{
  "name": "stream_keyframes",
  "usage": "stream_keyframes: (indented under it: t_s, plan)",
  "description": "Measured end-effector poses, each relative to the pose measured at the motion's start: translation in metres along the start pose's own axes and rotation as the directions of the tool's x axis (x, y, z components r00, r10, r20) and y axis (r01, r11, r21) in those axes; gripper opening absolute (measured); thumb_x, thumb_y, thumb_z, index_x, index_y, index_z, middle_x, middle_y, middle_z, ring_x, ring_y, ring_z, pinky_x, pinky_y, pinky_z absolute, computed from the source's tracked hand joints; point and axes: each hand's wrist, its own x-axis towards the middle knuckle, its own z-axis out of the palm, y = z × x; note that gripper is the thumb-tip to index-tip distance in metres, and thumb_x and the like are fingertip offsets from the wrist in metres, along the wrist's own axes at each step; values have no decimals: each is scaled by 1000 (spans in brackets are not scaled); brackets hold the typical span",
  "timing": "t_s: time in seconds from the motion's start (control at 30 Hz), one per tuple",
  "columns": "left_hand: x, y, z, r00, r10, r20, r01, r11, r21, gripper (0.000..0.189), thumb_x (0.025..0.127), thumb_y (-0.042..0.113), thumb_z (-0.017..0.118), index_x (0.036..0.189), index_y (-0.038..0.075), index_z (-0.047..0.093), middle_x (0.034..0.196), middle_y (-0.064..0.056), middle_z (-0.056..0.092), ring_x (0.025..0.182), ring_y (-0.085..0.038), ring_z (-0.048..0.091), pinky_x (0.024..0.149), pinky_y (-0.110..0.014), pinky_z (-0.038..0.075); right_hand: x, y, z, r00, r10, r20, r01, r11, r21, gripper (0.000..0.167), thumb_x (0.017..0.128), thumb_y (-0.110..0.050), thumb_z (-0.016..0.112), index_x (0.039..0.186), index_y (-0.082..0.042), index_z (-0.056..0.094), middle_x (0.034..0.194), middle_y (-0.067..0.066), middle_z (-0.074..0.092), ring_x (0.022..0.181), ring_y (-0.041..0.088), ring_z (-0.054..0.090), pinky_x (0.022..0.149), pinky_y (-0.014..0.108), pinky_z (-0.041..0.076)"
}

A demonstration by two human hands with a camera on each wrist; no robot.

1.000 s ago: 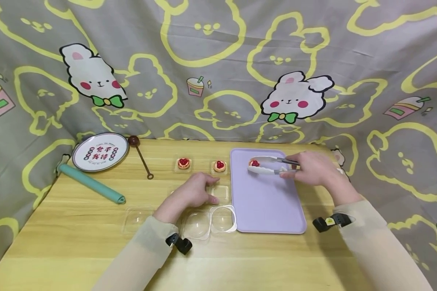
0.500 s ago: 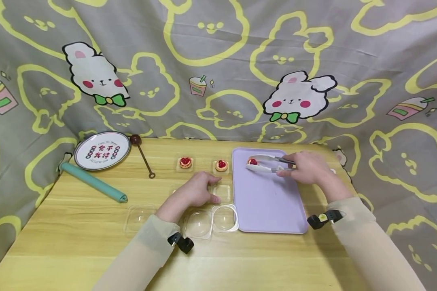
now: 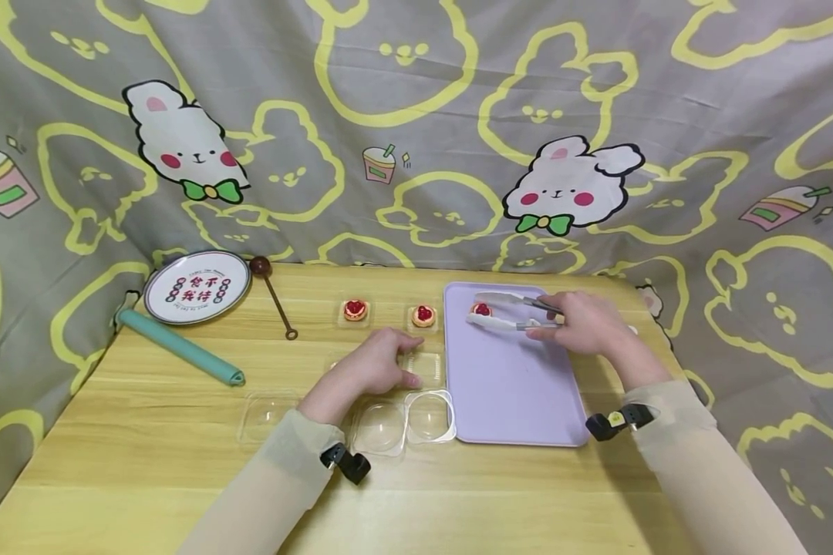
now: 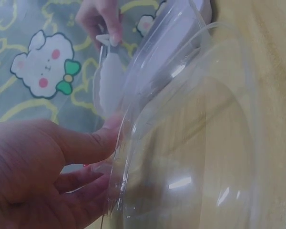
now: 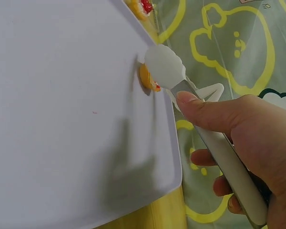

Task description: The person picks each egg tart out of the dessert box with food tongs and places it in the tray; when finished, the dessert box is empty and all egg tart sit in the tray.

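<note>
Red-topped tart (image 3: 482,309) sat on the lilac tray (image 3: 514,389), near its far left corner and between the two arms of the tongs (image 3: 501,298); whether either arm touched it could not be told. Right hand (image 3: 586,322): grip wrapped round the tongs' handles, thumb on the near arm. Left hand (image 3: 377,362): grip held the base of a clear container (image 3: 426,371) just left of the tray, thumb and forefinger spanning it; the domed lid (image 3: 430,416) lay folded out on the near side. Beyond the left hand, a second tart (image 3: 424,316) and a third tart (image 3: 355,310) sat in clear packs. Farther left on the wooden desk (image 3: 472,501): brown long-handled scoop (image 3: 274,301), white plate (image 3: 197,287) with red characters, teal roll (image 3: 180,345) lying diagonally. Behind: grey curtain (image 3: 430,85), yellow outlines, white rabbits.
</note>
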Motion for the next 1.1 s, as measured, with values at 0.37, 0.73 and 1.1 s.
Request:
stream_keyframes:
  t_s: [0.37, 0.73, 1.1]
  plan:
    - [0, -3, -4, 993, 98, 60, -107, 980, 166, 79, 88, 28, 88, 155, 6, 52, 161, -18, 46, 147, -38, 42, 124, -49, 31, -10, -1, -10, 1000, -9, -25, 9, 999, 37, 83, 89, -58, 81, 148, -2, 61, 109, 7, 75, 87, 27, 61, 69, 42, 48]
    - [-4, -6, -7, 991, 126, 50, -133, 972, 192, 84, 88, 36, 88, 157, 7, 50, 154, -12, 53, 140, -32, 50, 120, -48, 38, -25, -16, -19, 995, -51, -83, 54, 998, 34, 84, 88, -61, 81, 146, -2, 63, 109, 6, 76, 81, 24, 59, 64, 38, 44]
    - [-16, -10, -28, 985, 172, 16, -172, 973, 153, 82, 90, 37, 86, 157, 8, 51, 159, -14, 47, 144, -34, 47, 122, -50, 34, -31, -41, -29, 989, -99, -109, 101, 995, 15, 83, 86, -59, 83, 146, -5, 64, 125, 15, 73, 91, 27, 64, 74, 46, 51]
